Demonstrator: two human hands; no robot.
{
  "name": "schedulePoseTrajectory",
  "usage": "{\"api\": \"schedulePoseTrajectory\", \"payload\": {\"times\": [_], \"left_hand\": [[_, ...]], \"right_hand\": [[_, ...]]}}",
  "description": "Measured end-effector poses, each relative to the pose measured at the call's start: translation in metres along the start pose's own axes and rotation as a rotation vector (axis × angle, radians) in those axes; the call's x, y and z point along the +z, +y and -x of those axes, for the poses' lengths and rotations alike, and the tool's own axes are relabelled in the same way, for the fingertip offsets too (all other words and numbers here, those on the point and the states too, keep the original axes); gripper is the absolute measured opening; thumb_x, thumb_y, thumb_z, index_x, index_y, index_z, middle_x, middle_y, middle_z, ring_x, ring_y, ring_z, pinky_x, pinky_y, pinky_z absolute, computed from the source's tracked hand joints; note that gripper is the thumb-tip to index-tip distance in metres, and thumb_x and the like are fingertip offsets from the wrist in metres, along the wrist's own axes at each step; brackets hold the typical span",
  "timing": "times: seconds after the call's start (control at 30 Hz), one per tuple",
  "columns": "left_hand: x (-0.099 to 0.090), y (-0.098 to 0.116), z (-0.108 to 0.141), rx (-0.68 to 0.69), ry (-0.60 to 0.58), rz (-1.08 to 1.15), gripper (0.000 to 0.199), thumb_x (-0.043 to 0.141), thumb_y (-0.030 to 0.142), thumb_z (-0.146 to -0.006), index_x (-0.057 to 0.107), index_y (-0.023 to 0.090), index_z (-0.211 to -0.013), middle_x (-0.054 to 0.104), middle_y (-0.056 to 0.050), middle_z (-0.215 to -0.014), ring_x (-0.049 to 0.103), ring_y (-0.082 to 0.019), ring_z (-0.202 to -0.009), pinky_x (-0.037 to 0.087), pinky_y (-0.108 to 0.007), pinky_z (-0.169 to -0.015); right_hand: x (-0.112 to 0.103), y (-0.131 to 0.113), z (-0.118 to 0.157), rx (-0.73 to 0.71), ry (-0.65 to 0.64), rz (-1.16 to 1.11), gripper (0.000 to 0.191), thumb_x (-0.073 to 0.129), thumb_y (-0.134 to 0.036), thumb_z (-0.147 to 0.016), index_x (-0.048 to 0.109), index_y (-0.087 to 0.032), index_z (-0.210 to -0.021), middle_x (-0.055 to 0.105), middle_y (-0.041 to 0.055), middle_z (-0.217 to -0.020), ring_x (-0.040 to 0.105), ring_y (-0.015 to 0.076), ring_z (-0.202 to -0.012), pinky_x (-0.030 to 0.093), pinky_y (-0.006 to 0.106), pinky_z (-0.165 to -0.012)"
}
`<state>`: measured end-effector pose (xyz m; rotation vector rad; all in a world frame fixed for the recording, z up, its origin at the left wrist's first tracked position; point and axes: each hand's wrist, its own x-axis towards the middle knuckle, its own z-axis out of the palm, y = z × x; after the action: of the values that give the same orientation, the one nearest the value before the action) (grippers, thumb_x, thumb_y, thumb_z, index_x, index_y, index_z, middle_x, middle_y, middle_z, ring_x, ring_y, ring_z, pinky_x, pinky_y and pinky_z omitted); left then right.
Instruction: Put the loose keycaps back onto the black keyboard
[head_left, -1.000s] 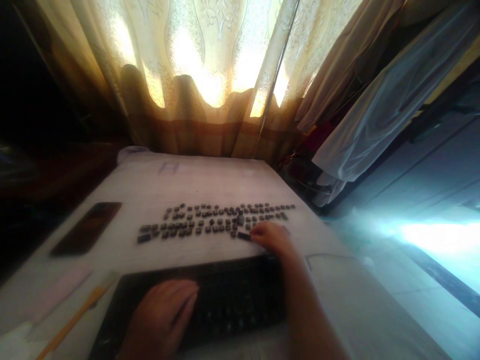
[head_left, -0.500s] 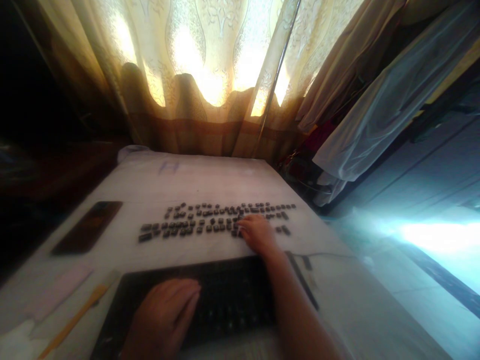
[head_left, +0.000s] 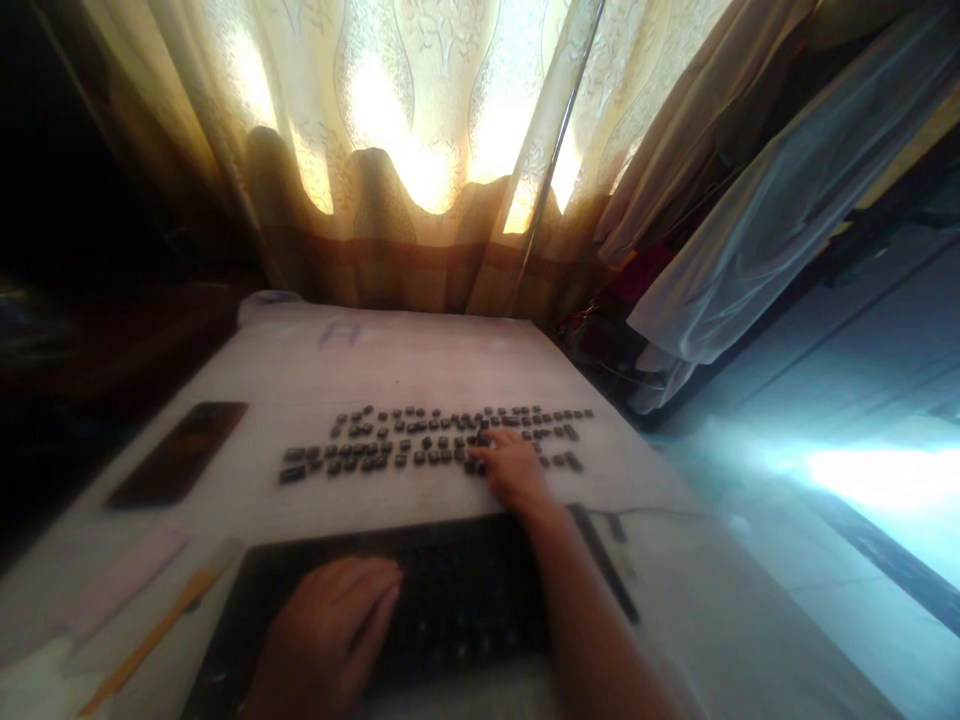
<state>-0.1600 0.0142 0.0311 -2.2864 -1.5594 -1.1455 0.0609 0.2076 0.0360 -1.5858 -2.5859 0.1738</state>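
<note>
A black keyboard base [head_left: 465, 590] lies near the front of the white-covered table. My left hand [head_left: 330, 620] rests over its left part, fingers pressed together; whatever they hold, if anything, is hidden. Beyond the keyboard, small dark keycaps [head_left: 375, 450] are spread in several uneven rows. My right hand [head_left: 514, 468] reaches over the right part of these rows, its thumb and fingers apart around a few keycaps. The blur hides whether its fingertips touch one.
A dark phone [head_left: 180, 455] lies at the left, with a pink object [head_left: 127, 580] and an orange-handled tool [head_left: 154, 640] nearer. A thin cable [head_left: 660, 511] runs right. Curtains [head_left: 420, 200] hang behind the table [head_left: 435, 350], and clothes [head_left: 750, 230] hang at the right.
The thumb and fingers of my right hand have spread apart over the keycaps, and the hand has shifted slightly. My left hand has stayed in place.
</note>
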Motion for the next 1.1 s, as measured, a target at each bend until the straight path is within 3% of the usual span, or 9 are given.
{"api": "schedulePoseTrajectory", "payload": {"times": [0.27,0.77,0.97,1.1], "left_hand": [[0.001,-0.001,0.001,-0.009,-0.014,0.003,0.021,0.052,0.030,-0.096,0.073,0.025,-0.098,0.078,-0.001,-0.092,0.074,-0.018,-0.080,0.059,-0.029,-0.073],[0.000,0.001,-0.002,-0.014,0.014,0.005,0.020,0.052,0.028,-0.097,0.072,0.025,-0.097,0.078,0.000,-0.089,0.073,-0.016,-0.078,0.059,-0.028,-0.072],[-0.001,0.001,-0.002,-0.025,0.018,0.008,0.021,0.052,0.026,-0.096,0.073,0.024,-0.097,0.077,-0.001,-0.090,0.073,-0.017,-0.078,0.059,-0.029,-0.072],[0.000,0.001,-0.002,-0.018,0.012,0.002,0.021,0.051,0.026,-0.097,0.072,0.024,-0.097,0.078,-0.001,-0.090,0.073,-0.017,-0.078,0.059,-0.029,-0.071]], "right_hand": [[0.001,0.004,-0.001,0.002,0.009,-0.005,0.042,0.051,-0.012,-0.091,0.073,-0.032,-0.120,0.060,0.0081,-0.139,0.051,0.0282,-0.128,0.039,0.045,-0.106],[-0.004,-0.001,0.000,-0.032,0.069,-0.062,0.044,0.051,-0.009,-0.088,0.073,-0.029,-0.120,0.066,0.0061,-0.132,0.057,0.0243,-0.121,0.042,0.038,-0.105],[-0.016,-0.012,0.003,-0.112,0.079,-0.113,0.042,0.050,-0.007,-0.088,0.076,-0.028,-0.115,0.071,0.0049,-0.125,0.061,0.0221,-0.114,0.044,0.034,-0.102],[-0.019,-0.032,0.006,-0.196,0.067,-0.151,0.045,0.047,-0.005,-0.088,0.073,-0.024,-0.119,0.072,0.0047,-0.122,0.060,0.0200,-0.114,0.043,0.031,-0.103]]}}
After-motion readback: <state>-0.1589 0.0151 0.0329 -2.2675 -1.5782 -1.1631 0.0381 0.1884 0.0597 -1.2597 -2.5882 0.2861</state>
